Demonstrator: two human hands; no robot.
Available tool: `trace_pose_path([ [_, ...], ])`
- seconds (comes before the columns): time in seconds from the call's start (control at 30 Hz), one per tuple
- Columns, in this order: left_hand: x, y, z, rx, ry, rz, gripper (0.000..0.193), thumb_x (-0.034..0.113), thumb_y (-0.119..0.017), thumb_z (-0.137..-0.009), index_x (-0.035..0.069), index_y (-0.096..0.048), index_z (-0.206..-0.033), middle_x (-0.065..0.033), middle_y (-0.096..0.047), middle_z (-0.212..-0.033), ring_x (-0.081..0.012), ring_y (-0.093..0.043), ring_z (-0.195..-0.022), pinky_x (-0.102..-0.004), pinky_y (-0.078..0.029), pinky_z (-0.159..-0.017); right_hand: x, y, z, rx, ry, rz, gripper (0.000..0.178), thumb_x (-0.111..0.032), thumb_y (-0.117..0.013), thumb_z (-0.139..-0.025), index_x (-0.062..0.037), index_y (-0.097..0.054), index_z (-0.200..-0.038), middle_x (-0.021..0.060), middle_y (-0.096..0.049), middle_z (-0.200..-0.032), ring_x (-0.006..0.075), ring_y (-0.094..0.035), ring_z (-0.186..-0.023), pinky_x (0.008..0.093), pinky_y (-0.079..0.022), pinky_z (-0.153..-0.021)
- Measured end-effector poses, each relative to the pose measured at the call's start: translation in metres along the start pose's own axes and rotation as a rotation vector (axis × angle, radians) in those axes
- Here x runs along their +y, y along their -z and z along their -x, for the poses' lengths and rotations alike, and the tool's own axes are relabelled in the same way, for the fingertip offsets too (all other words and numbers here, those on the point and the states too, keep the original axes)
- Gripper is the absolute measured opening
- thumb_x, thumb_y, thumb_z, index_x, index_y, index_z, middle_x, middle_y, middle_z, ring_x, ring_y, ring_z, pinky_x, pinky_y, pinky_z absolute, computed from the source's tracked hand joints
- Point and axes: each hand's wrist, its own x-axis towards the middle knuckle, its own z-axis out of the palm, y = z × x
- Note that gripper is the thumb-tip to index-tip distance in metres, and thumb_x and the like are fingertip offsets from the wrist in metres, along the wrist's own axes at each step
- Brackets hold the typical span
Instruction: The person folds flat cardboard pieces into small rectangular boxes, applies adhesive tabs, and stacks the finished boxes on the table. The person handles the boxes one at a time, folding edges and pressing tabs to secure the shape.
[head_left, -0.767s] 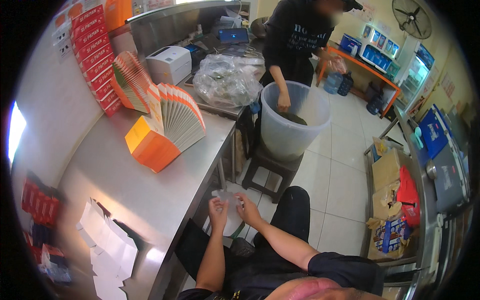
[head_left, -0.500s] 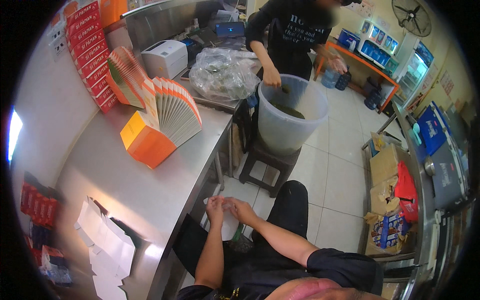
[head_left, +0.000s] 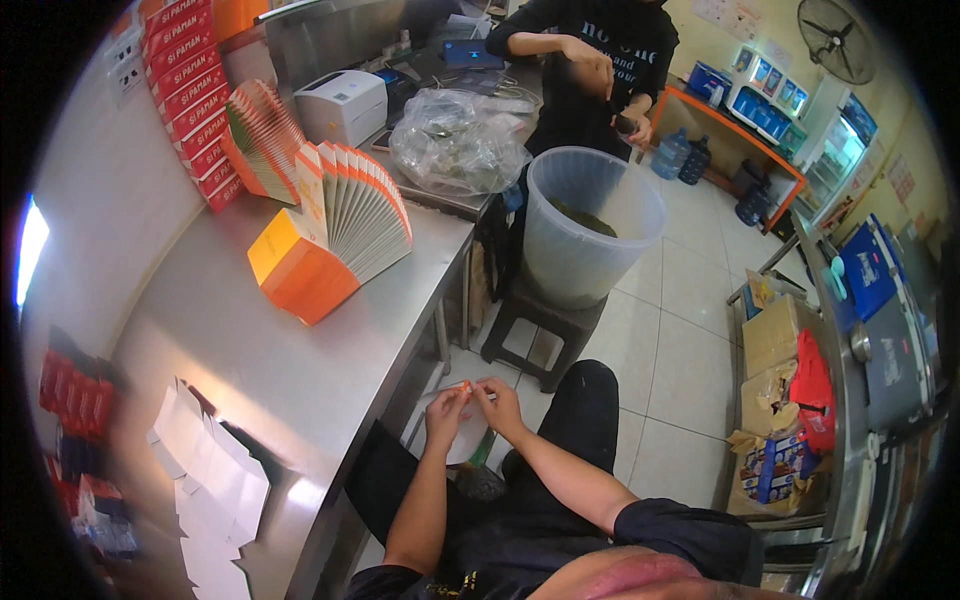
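Note:
Low over my lap, my left hand (head_left: 446, 412) and my right hand (head_left: 498, 406) meet at the fingertips. Between them they pinch a small orange piece (head_left: 466, 388), too small for its kind to show. Just beneath the hands is a white, round-edged container or bag (head_left: 468, 438), partly covered by my fingers and wrists. A green edge shows at its right side. What lies inside it cannot be made out.
Left is a steel table (head_left: 330, 400) with fanned orange cartons (head_left: 320, 240) and flat white card (head_left: 215, 470). Ahead, a translucent bucket (head_left: 580, 260) stands on a dark stool (head_left: 535, 330). Behind it a person (head_left: 590, 100) holds a dark item. A shelf (head_left: 850, 470) runs along the right.
An orange piece now shows between my fingertips, and my hands have shifted slightly to the right and up. The other person's hands have risen out of the bucket to chest height.

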Motion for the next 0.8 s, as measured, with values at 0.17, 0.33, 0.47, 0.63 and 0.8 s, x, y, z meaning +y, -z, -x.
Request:
trace_pose_path([
  [0.17,-0.002,-0.006,0.0,0.019,-0.029,-0.072,0.023,0.021,-0.066,-0.099,0.003,-0.065,-0.112,-0.0065,-0.07,-0.107,-0.0137,-0.068,-0.098,-0.0287,-0.058,-0.068,0.009,0.004,-0.001,-0.025,-0.02,0.013,0.019,-0.017,-0.07,-0.094,0.0005,-0.075,-0.1,0.012,-0.071,-0.098,0.0177,-0.069,-0.085,0.0299,-0.054,-0.071],
  [0.33,-0.004,0.001,-0.002,0.023,-0.046,-0.033,0.023,0.021,-0.063,-0.1,0.001,-0.064,-0.113,-0.0071,-0.071,-0.105,-0.0139,-0.069,-0.095,-0.0278,-0.058,-0.067,-0.002,0.008,-0.002,-0.144,0.004,0.083,0.021,-0.018,-0.071,-0.093,0.0008,-0.075,-0.099,0.0133,-0.072,-0.101,0.0195,-0.07,-0.088,0.0316,-0.056,-0.076],
  [0.47,-0.004,0.002,-0.001,-0.012,-0.091,-0.115,0.024,0.021,-0.063,-0.101,0.0,-0.064,-0.113,-0.0079,-0.071,-0.104,-0.0144,-0.069,-0.095,-0.0279,-0.059,-0.067,0.001,0.009,0.002,-0.105,-0.079,0.01,0.021,-0.019,-0.071,-0.093,0.0013,-0.076,-0.097,0.0119,-0.073,-0.099,0.0178,-0.07,-0.088,0.0307,-0.057,-0.072],
  [0.63,-0.004,-0.002,-0.001,-0.022,-0.071,-0.15,0.024,0.02,-0.063,-0.1,0.0,-0.065,-0.113,-0.0081,-0.072,-0.103,-0.0142,-0.069,-0.093,-0.0281,-0.06,-0.068,0.015,0.009,0.001,-0.054,-0.276,-0.18,0.017,-0.015,-0.073,-0.091,0.0007,-0.077,-0.096,0.0104,-0.073,-0.098,0.0161,-0.069,-0.081,0.0272,-0.057,-0.068],
  [0.8,0.002,-0.004,0.002,-0.012,-0.062,-0.194,0.025,0.021,-0.065,-0.099,0.0,-0.065,-0.112,-0.008,-0.072,-0.101,-0.0143,-0.069,-0.092,-0.0282,-0.059,-0.067,0.024,0.011,0.0,-0.098,-0.11,-0.075,0.018,-0.016,-0.073,-0.092,0.0011,-0.076,-0.097,0.0116,-0.073,-0.097,0.0171,-0.069,-0.081,0.0289,-0.055,-0.072],
])
